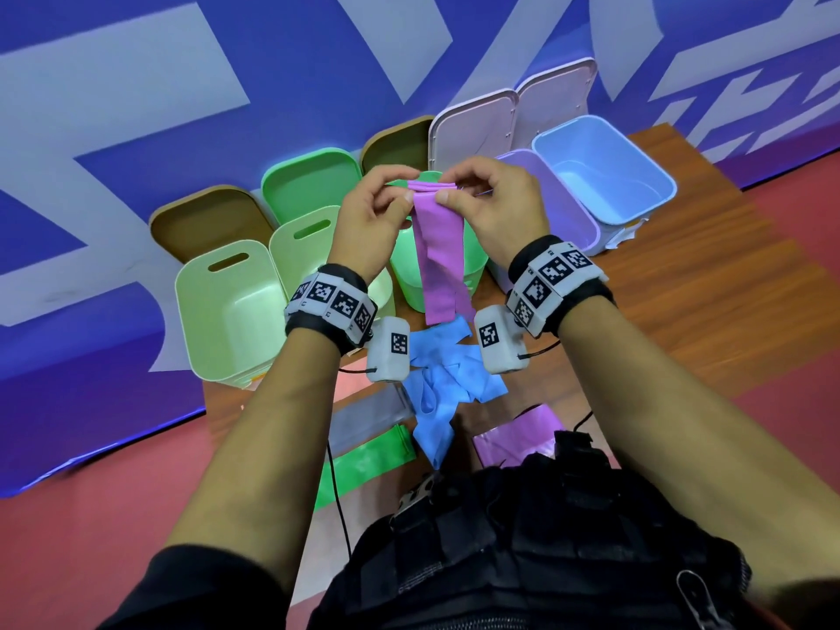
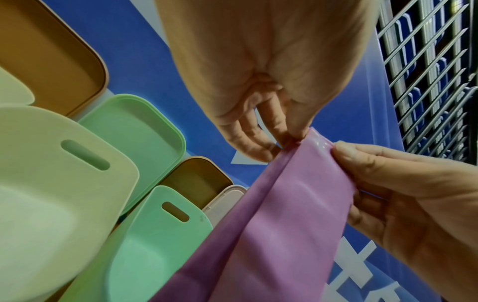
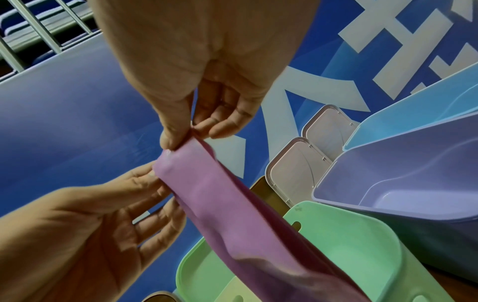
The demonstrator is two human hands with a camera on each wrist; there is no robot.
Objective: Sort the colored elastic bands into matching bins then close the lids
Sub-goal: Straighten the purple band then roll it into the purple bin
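A purple elastic band (image 1: 438, 256) hangs doubled over the green bin (image 1: 407, 272). My left hand (image 1: 404, 195) pinches its top left corner between thumb and fingers, and my right hand (image 1: 450, 191) pinches the top right corner. In the left wrist view the left hand (image 2: 297, 137) nips the band (image 2: 284, 214) at its edge. From the right wrist, the right hand (image 3: 186, 134) grips the band (image 3: 232, 214). The purple bin (image 1: 559, 211) and the blue bin (image 1: 604, 170) stand open to the right. Blue bands (image 1: 445, 375), a green band (image 1: 363, 461) and another purple band (image 1: 522, 434) lie on the table.
Two pale green bins (image 1: 227, 311) stand open at the left. Brown, green and whitish lids (image 1: 472, 125) lean against the blue banner wall behind the bins. A greyish band (image 1: 368, 416) lies near the front. The small wooden table (image 1: 682, 284) drops to red floor on both sides.
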